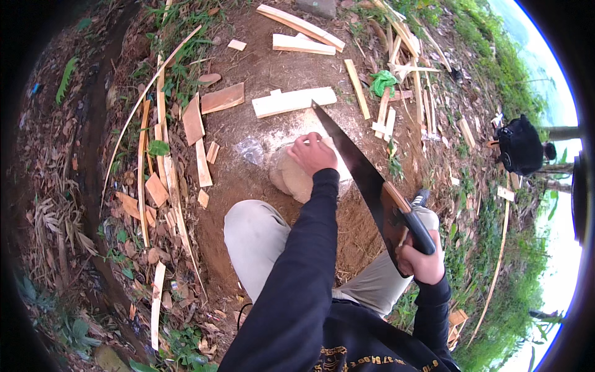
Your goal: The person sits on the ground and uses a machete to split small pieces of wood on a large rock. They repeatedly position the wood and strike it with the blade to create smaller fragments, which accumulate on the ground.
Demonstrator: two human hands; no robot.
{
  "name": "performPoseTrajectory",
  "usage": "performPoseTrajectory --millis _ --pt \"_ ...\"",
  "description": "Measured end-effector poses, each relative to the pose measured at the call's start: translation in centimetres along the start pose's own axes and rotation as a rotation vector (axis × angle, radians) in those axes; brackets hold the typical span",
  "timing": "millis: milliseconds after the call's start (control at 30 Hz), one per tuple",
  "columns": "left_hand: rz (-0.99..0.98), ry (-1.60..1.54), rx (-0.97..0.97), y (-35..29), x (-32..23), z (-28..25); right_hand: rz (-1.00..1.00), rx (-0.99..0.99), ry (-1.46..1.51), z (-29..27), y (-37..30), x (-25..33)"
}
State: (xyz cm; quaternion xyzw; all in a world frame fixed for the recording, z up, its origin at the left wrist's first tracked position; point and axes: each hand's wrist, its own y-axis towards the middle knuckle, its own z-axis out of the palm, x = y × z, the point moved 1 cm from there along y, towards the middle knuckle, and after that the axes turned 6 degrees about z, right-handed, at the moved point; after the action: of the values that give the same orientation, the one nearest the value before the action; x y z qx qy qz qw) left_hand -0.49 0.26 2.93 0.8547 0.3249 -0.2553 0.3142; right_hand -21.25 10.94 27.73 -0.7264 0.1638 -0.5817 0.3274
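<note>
A: Hands, quick?
B: Right hand point(425, 258) closed round the saw point(354, 160) handle. Left hand point(315, 154) curled over a rounded brown block point(291, 176) (gripping or just resting, can't tell).
A: Saw where?
B: Slanting up-left from the right hand, tip by a pale board point(294, 103), contact unclear.
A: Progress?
B: Partway, I'd judge: short wood pieces point(157, 190) and sawdust point(282, 136) suggest finished cuts. Pale board shows no clear cut, so sawing probably remains.

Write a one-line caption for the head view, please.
Right hand gripping a handsaw, left hand over a rounded tan block, wood pieces scattered around.
</note>
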Motion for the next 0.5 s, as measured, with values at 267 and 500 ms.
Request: performPoseTrajectory --millis 267,500 --pt "0.036 -0.009 -0.071 -0.6 0.4 0.2 -0.039 0.03 -0.103 -2.1 -2.0 1.5" --pt "0.072 0.054 -0.051 -0.7 -0.1 0.7 -0.133 0.03 -0.203 -1.0 2.3 0.5"
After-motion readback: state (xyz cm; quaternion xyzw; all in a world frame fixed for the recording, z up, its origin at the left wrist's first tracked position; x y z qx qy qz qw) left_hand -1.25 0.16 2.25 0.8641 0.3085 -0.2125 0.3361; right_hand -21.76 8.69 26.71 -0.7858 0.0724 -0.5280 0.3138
